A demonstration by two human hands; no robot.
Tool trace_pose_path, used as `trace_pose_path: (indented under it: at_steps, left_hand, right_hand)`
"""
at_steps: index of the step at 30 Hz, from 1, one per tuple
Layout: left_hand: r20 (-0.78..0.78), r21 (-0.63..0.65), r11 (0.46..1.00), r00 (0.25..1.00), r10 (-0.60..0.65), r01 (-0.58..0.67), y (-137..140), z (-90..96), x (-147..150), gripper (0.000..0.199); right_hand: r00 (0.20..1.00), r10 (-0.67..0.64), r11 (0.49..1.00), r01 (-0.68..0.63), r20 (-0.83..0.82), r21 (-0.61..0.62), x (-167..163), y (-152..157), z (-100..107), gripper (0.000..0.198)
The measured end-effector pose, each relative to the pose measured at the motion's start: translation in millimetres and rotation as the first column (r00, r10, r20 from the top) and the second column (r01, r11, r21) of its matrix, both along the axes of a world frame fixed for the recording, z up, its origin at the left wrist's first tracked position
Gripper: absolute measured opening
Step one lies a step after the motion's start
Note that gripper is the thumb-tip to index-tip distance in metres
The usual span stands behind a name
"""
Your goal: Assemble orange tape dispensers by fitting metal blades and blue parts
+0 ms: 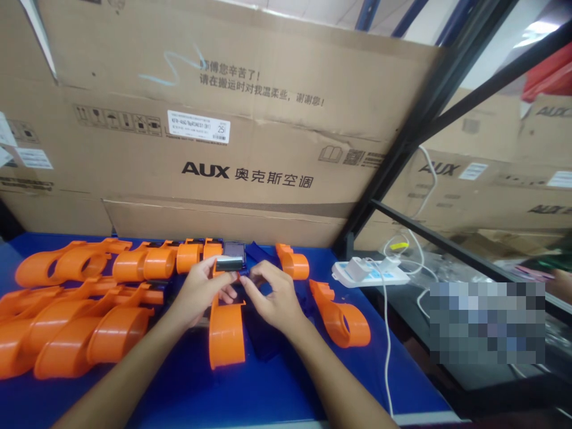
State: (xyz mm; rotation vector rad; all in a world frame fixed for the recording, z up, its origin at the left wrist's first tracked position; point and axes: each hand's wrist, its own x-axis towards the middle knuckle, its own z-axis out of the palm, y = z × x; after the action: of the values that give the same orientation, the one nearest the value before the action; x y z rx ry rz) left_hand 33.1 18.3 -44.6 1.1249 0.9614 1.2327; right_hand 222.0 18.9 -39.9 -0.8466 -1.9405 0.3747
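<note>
My left hand (202,287) is closed around the upper arm of an orange plastic tape dispenser (227,336), whose round hub hangs down towards me. A shiny silver strip (229,263) lies across its top end, by my left thumb. My right hand (276,298) is closed, thumb and forefinger pinching at a small blue part (243,273) on that same end. What exactly sits between those fingertips is mostly hidden. Just behind the strip stands a small dark, clear-topped box (235,250).
Several more orange dispensers (120,333) lie in rows on the blue tabletop (286,393) at left. Two others, one nearer (344,322) and one farther (295,265), are at right. A white power strip (369,273) trails cables. Large cartons (250,143) stand behind; a black metal frame (388,161) rises at right.
</note>
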Motion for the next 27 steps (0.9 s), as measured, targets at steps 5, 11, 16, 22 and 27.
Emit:
trace_pose_path:
  at_steps: [5, 11, 16, 22, 27]
  left_hand:
    - [-0.026, 0.025, 0.999, 0.999, -0.026, 0.027, -1, 0.4, -1, 0.034]
    - [-0.057, 0.04, 0.998, 0.997, -0.043, 0.046, -4, 3.8, 2, 0.034]
    - [-0.03, 0.049, 0.998, 0.998, -0.047, 0.048, -3, 0.5, 1, 0.033]
    - [-0.002, 0.013, 0.999, 0.999, -0.032, 0.032, -1, -4.1, 2, 0.043]
    - [-0.005, 0.001, 1.0, 1.0, -0.026, 0.026, -3, -1.2, 4, 0.039]
  right_hand:
    - [0.993, 0.053, 0.998, -0.055, 0.109, 0.016, 7, 0, 4, 0.017]
    - [0.975, 0.137, 0.99, -0.141, 0.177, 0.006, 13, 1, 11, 0.015]
    - [0.977, 0.114, 0.993, -0.118, 0.179, 0.009, 11, 2, 9, 0.015]
    - [0.987, 0.047, 0.998, -0.052, 0.155, 0.033, 8, 2, 6, 0.019]
    - [0.982, 0.05, 0.998, -0.058, 0.182, 0.035, 9, 1, 10, 0.019]
